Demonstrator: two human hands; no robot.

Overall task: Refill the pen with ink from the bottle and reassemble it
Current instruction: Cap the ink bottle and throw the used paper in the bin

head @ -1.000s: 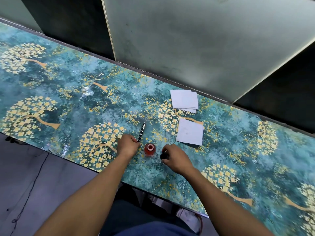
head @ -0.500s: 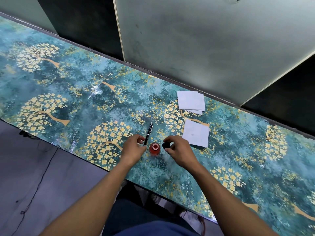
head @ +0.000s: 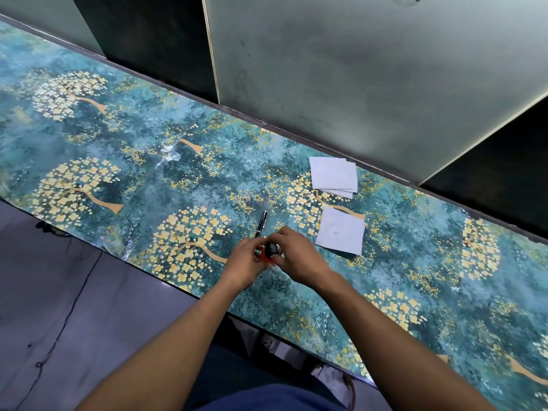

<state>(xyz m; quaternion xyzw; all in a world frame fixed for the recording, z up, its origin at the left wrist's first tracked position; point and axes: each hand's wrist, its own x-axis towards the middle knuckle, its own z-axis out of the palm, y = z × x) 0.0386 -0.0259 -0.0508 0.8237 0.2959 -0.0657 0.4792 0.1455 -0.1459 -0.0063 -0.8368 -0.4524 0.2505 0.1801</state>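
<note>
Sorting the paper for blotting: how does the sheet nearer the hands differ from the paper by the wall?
The single sheet lies alone, while the paper stack holds several fanned sheets with edges showing beneath. The single sheet bears a faint grey smudge; the paper stack's top looks clean. The single sheet lies nearer the table's front edge, the paper stack nearer the wall. Both are white, squarish and flat.

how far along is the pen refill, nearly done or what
Apparently near the end. The pen lies on the table, seemingly in one piece, hinting that refilling and reassembly are done. In hand: the left hand holds the red ink bottle while the right hand sets the black cap on it. Left: closing the bottle.
</note>
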